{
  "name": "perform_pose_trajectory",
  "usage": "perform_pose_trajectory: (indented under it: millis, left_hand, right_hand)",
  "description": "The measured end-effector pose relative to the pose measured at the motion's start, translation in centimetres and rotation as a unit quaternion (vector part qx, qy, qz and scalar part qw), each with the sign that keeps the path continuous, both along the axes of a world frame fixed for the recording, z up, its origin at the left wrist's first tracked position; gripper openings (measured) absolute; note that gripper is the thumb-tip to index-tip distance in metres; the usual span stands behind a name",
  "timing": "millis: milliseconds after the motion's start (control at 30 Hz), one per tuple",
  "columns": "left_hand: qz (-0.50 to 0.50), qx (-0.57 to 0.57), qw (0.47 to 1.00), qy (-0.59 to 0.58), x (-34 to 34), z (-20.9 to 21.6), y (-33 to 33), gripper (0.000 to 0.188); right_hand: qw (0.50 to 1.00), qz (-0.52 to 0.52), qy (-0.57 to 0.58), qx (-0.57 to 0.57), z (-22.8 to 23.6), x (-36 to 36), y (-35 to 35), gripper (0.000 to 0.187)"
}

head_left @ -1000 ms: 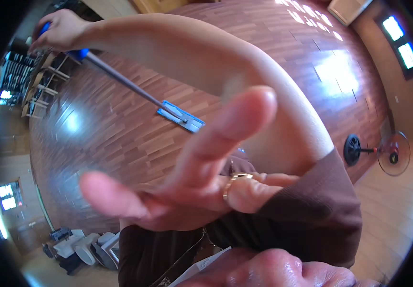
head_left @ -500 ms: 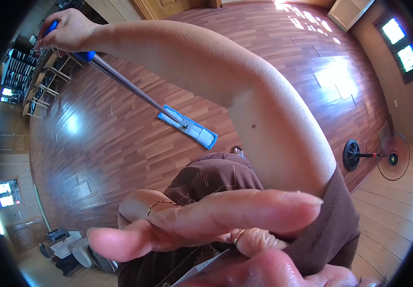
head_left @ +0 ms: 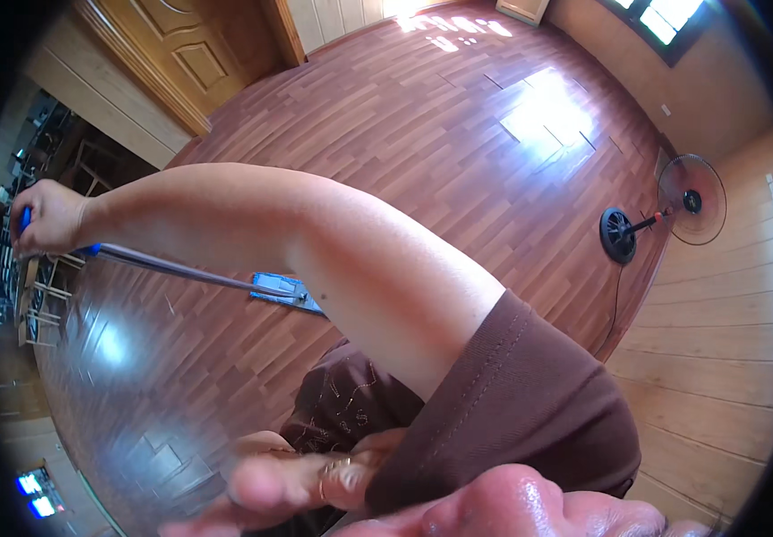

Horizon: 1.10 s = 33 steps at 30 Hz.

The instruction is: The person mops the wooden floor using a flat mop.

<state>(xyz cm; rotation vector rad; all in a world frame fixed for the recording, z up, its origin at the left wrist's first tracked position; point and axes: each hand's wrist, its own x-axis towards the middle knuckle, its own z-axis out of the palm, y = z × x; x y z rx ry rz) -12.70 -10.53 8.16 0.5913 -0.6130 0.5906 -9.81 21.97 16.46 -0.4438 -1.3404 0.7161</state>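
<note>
My right arm stretches across the view to the left. At its end my right hand (head_left: 51,217) is closed round the blue grip of a flat mop (head_left: 176,268). The mop's metal pole slopes from there to its blue-edged pad (head_left: 272,285), which rests flat on the wooden floor. My forearm hides part of the pad. Low in front of me, my left hand (head_left: 283,488) is raised close to the camera with its fingers apart, holding nothing I can see. It wears a ring, and my right sleeve overlaps part of it.
A standing fan (head_left: 619,234) is on the floor at the right, its cord running along the wall. At the far left stand wooden chairs or stools (head_left: 43,309) beside dark shelving. A wooden door (head_left: 194,58) is at the upper left, and sunlight glares on the floor (head_left: 547,116).
The view has turned, so the door shows more. My right hand and the mop grip sit lower and farther left in the picture. My left hand has dropped toward the lower edge.
</note>
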Motion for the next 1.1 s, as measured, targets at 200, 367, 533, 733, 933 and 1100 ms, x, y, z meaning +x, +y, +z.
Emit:
perform_pose_trajectory:
  millis: [200, 367, 533, 733, 933, 1100]
  left_hand:
    - [-0.1, -0.109, 0.988, -0.051, 3.6, 1.1, -3.2, 0.087]
    - [-0.161, -0.176, 0.966, -0.098, 4.7, 2.5, -4.9, 0.105]
    - [-0.157, -0.183, 0.958, -0.154, 2.2, 4.9, -5.0, 0.123]
    - [-0.102, -0.141, 0.984, -0.032, 0.1, 4.4, -5.2, 0.099]
    - [0.055, 0.132, 0.933, 0.33, -1.4, 4.6, 1.4, 0.061]
    - [0.115, 0.288, 0.94, 0.143, -0.1, 4.3, 2.7, 0.025]
  right_hand:
    - [0.998, 0.052, -0.003, -0.022, 0.2, -0.4, -2.5, 0.02]
    - [1.0, 0.029, 0.007, -0.003, 1.3, 0.1, -2.8, 0.022]
    - [0.998, 0.054, 0.014, -0.005, 0.6, 2.3, -4.1, 0.014]
    - [0.993, 0.108, 0.035, -0.011, 1.4, 1.6, -6.7, 0.011]
    - [0.978, 0.2, 0.062, -0.008, -0.3, 2.4, -9.1, 0.015]
    - [0.982, 0.175, 0.066, -0.003, -1.4, 8.4, -13.6, 0.019]
